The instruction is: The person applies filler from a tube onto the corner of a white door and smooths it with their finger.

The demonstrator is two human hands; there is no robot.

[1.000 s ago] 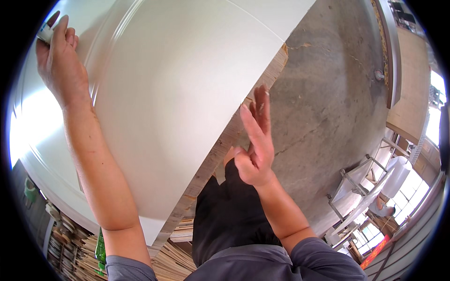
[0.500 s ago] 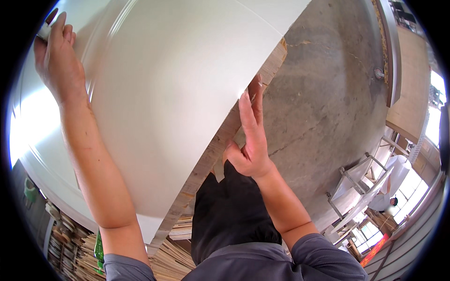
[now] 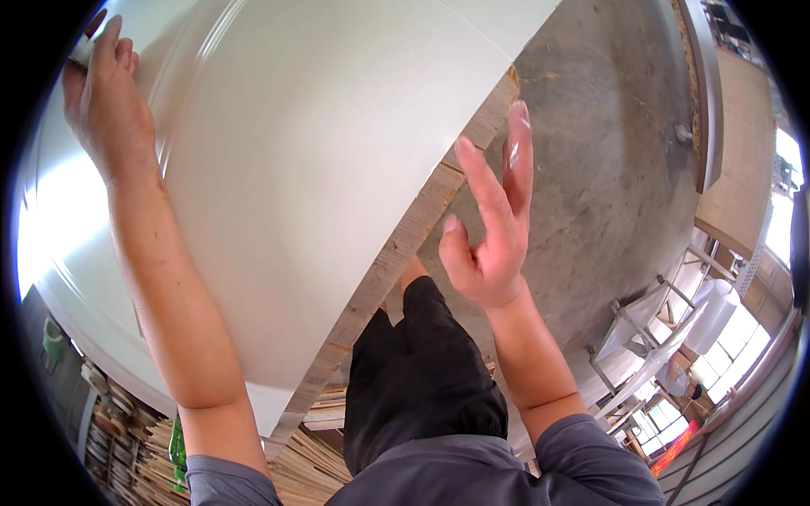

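Grey concrete floor (image 3: 607, 211) lies right of the large glossy white grooved panel (image 3: 287, 177). At the panel's far left, your left hand (image 3: 114, 110) holds a small whitish, dark-ended object (image 3: 82, 54); your right hand (image 3: 496, 228), empty, fingers spread, hovers beside the panel's right edge.

Concrete floor (image 3: 591, 211), thin wooden strips (image 3: 314, 468)

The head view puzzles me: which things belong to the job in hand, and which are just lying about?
Seemingly in the job:
white grooved panel, with the open right hand near its wooden edge;
small whitish object in the left hand, too hidden to identify.

Apparently just lying about:
thin wooden strips, bottom;
metal-framed rack, right;
brown board, far right;
green object, lower left.
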